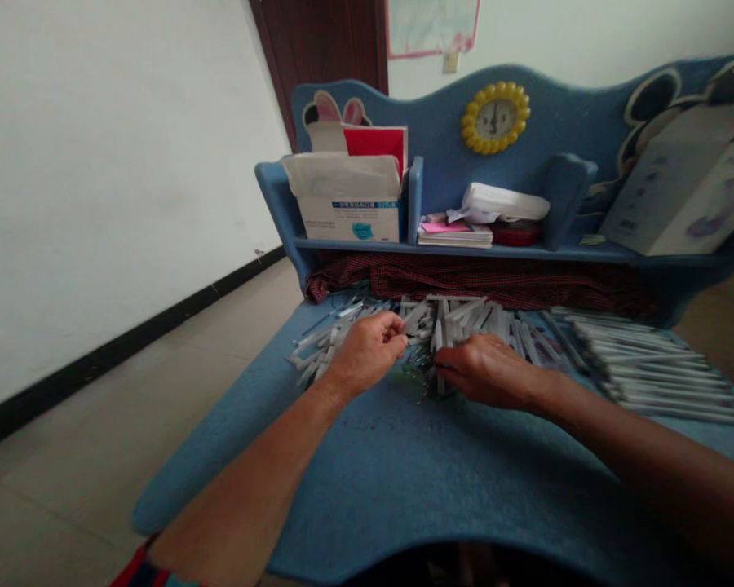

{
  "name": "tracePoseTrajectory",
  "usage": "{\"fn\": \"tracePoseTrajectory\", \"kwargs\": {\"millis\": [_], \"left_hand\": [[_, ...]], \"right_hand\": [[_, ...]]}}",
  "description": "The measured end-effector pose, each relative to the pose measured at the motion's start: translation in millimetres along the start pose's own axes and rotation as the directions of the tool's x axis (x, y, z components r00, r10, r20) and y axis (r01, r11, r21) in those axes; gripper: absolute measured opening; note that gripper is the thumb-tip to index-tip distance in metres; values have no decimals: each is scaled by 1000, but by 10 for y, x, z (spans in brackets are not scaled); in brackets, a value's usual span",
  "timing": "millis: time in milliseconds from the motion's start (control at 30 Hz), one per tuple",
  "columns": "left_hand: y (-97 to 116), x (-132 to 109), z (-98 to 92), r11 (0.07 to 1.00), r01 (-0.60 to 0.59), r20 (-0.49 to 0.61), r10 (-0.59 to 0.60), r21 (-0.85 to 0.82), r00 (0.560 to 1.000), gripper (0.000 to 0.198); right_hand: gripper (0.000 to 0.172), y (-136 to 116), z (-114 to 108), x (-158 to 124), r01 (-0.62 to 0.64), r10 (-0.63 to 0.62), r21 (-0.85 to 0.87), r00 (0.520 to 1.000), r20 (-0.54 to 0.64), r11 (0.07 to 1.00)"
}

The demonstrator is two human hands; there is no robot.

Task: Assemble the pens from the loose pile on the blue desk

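Looks midway imo, sticks [661,367] lined up frame right, loose pile [465,316] centre, left hand [370,349] and right hand [483,369] curled nearly closed, can't tell what's held

Left sleeve [138,568] red with dark navy and teal areas, only edge visible, left forearm [269,473] and right forearm [636,448] bare, left hand [368,350] and right hand [488,371] bare

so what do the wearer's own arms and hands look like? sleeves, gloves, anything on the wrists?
Left hand and right hand: no gloves, watch or bracelet visible; too blurred to rule out a ring. The left forearm is bare down to a sleeve at the bottom edge: red, dark blue, some teal. The right forearm is bare to the picture's edge, no sleeve showing.
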State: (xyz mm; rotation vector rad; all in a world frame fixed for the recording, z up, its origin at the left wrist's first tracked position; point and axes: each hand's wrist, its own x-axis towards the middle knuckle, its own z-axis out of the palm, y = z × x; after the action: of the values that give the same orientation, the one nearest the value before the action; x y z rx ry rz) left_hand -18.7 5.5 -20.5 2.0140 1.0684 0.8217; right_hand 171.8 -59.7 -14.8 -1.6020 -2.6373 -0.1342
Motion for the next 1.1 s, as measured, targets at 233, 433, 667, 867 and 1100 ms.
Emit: {"fn": "tracePoseTrajectory", "kwargs": {"millis": [233,433,667,867,1100], "left_hand": [[-50,2,64,997,-7,-77,13,78,997,5],[-45,5,37,994,-23,-76,31,112,997,4],[-16,-5,0,985,-26,-90,42,173,995,3],[17,-7,-16,988,-10,-114,28,155,993,3],[135,-56,-50,944,173,27,-173,-280,985,13]], "right_hand": [[27,-48,-63,357,24,-11,-131,995,96,991],[24,-97,-58,540,48,-12,-174,979,204,984],[22,-110,-33,577,106,-62,-214,978,201,971],[21,-56,-20,528,193,-172,-235,979,104,953],[18,18,18,322,238,-264,-142,941,-212,961]]}}
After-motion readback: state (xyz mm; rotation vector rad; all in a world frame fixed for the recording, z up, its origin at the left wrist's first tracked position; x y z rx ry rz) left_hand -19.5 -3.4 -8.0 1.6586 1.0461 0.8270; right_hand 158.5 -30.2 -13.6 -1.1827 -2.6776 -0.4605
